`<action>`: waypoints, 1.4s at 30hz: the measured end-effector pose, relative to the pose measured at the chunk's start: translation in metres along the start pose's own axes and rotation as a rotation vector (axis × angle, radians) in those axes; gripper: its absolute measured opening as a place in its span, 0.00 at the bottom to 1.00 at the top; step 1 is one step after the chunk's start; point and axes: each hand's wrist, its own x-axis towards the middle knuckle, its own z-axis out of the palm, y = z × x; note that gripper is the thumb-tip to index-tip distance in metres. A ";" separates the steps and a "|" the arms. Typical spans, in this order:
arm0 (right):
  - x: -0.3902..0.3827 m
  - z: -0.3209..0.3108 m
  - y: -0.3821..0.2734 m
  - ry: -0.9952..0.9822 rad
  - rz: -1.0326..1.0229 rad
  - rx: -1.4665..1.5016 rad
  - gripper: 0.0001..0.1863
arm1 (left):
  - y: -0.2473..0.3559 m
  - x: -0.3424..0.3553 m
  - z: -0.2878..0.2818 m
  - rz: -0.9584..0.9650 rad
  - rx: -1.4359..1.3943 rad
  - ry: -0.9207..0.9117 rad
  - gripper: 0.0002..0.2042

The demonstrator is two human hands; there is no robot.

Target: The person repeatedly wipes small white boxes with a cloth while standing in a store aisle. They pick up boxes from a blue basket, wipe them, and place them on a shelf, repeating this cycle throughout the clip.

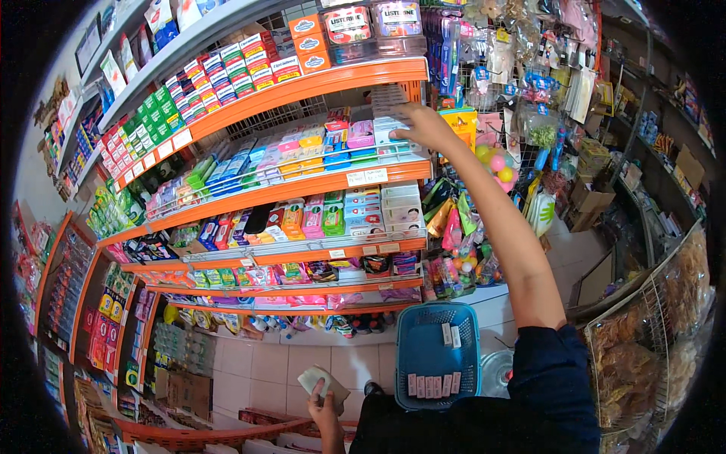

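Note:
My right hand (423, 127) reaches across to the right end of an orange-edged shelf. Its fingers bend round the small white boxes (387, 121) stacked there; some of the fingertips are hidden. Low on the left, my left hand (324, 410) is closed on a pale flat item (325, 384), which looks like a folded cloth or a pad of paper. The thumb lies over its upper face. Below the shelves stands a blue plastic basket (439, 309), with several small pale boxes (433, 386) lined up near its front and a couple more (451, 335) towards its right side.
Packed shelves (302, 181) of boxed soaps and toiletries fill the middle and left. Mouthwash packs (348, 24) stand above my right hand. Hanging packets and toys (499, 163) crowd the right of the shelf end. A clear round container (497, 371) stands beside the basket on the tiled floor (265, 371).

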 end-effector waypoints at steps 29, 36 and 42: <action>0.004 -0.008 0.013 -0.265 -0.116 -0.033 0.22 | 0.007 -0.009 0.003 -0.014 -0.006 0.030 0.17; 0.004 -0.001 0.013 -0.245 -0.118 -0.034 0.23 | -0.023 0.000 -0.010 0.026 -0.018 0.021 0.17; 0.002 -0.004 0.013 -0.290 -0.099 -0.044 0.23 | -0.013 -0.007 -0.005 0.009 -0.026 0.046 0.16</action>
